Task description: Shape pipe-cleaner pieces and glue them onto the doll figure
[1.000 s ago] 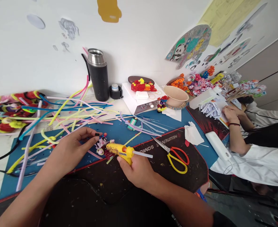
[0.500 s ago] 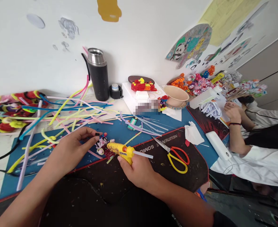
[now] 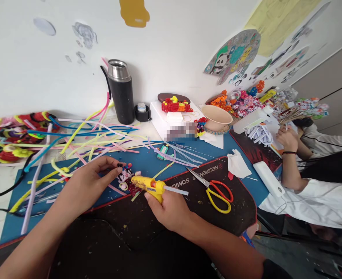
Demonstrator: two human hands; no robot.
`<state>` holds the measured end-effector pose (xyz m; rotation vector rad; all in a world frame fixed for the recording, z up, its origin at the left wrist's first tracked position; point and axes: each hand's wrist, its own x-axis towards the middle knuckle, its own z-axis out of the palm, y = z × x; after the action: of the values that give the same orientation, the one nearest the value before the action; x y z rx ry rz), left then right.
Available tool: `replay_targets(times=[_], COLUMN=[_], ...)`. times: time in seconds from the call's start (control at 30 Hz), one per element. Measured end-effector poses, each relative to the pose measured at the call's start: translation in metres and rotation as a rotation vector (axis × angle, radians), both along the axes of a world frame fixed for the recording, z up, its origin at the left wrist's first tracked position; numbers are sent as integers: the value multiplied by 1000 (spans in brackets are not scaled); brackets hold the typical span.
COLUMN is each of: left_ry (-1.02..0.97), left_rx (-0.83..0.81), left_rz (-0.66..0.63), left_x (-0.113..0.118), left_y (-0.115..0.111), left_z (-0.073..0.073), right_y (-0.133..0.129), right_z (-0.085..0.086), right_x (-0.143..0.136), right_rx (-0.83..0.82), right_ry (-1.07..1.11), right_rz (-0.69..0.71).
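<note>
My right hand (image 3: 167, 207) is wrapped round a yellow glue gun (image 3: 149, 185), with a clear glue stick (image 3: 176, 190) poking out of its back end. The gun's front end is beside a small pink, white and black fuzzy figure (image 3: 125, 177) on the mat. My left hand (image 3: 101, 176) pinches a small black piece (image 3: 119, 165) between thumb and fingertips, right at the figure's upper left. Whether the piece touches the figure I cannot tell. Dark red glittery material (image 3: 134, 189) lies under the gun's front end.
Scissors (image 3: 213, 190) lie right of my right hand. Many pipe cleaners (image 3: 86, 145) spread over the left side. A black thermos (image 3: 122, 95), a white box (image 3: 162, 124) and a beige bowl (image 3: 216, 118) stand behind. Another person's hands (image 3: 287, 137) are at the right.
My hands, the glue gun and the figure look unmoved. The other person's hands at the right have shifted slightly.
</note>
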<state>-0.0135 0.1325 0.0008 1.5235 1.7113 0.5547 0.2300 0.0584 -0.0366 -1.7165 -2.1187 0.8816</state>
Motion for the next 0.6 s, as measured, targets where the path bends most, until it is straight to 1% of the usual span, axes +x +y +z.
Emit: replay_targets(times=[0.2, 0.47, 0.6], left_ry=[4, -16, -18], left_rx=[-8, 10, 19], left_rz=[-11, -8, -25], left_x=[-3, -5, -6], left_y=[-1, 0, 0], left_z=[-2, -7, -8], right_y=[0, -4, -10], right_z=[1, 2, 5], right_x=[1, 1, 4], right_rx=[-24, -13, -62], right_ry=[12, 32, 88], right_rz=[-7, -43, -74])
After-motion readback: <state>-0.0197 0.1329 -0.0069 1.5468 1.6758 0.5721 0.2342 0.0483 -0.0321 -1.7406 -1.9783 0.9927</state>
